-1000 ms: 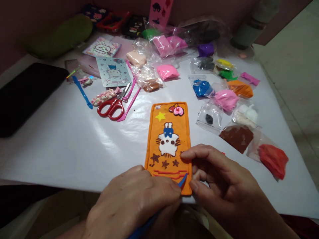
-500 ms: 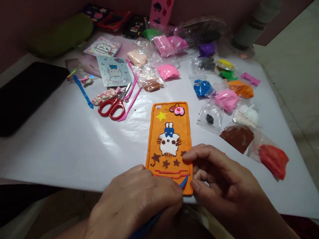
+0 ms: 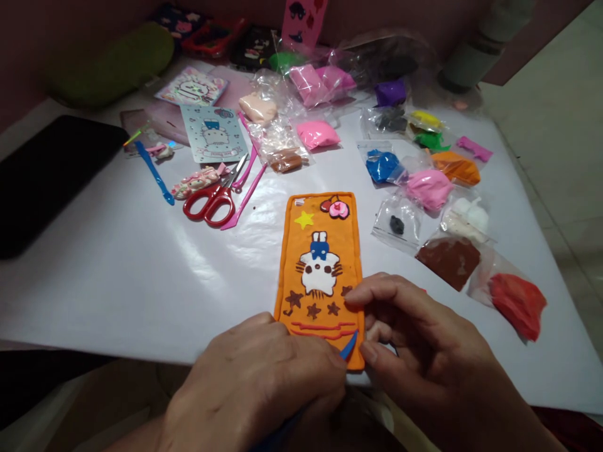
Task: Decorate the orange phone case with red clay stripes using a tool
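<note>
1. Head view: the orange panel (image 3: pixel 293 254) lies flat on the white table (image 3: pixel 117 282), close to the near edge and between the two hands.
2. Its long side runs away from the person, almost straight. The cat picture (image 3: pixel 320 273) on it is upside down, with its head near the person and its feet far away.
3. The left hand (image 3: pixel 264 373) comes from the bottom left, with its back up. It pinches the blue tool (image 3: pixel 349 346), but I cannot see all its fingers.
4. The tool slants, and its tip points away and to the right, by the red lines (image 3: pixel 325 326).
5. The right hand (image 3: pixel 424 345) comes from the bottom right. Its pointer finger and thumb are spread apart by the panel's right side, and the pointer fingertip touches the panel.
</note>
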`<state>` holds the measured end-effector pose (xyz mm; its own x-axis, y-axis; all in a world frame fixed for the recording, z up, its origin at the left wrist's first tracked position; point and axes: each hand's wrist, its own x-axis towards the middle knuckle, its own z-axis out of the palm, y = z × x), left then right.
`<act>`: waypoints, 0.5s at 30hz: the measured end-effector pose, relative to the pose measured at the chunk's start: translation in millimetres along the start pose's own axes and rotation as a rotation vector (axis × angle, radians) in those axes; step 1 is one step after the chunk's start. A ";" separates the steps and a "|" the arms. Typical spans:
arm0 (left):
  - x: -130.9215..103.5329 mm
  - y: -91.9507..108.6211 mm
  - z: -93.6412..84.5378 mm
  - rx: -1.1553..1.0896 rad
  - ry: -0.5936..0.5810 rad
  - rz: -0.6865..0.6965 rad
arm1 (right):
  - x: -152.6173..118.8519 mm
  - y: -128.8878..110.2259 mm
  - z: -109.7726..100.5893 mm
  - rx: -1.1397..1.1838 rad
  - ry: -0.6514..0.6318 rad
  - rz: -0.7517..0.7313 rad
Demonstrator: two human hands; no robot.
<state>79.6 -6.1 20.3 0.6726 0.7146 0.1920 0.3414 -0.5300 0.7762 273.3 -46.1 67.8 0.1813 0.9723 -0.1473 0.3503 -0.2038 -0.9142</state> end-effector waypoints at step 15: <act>4.9 15.2 -9.5 -0.026 0.015 -0.080 | 0.5 1.1 1.7 0.006 -0.002 -0.018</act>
<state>81.8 -6.3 38.7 0.6335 0.7614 0.1374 0.3764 -0.4584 0.8051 272.2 -45.6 66.1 0.1735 0.9760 -0.1317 0.3475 -0.1858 -0.9191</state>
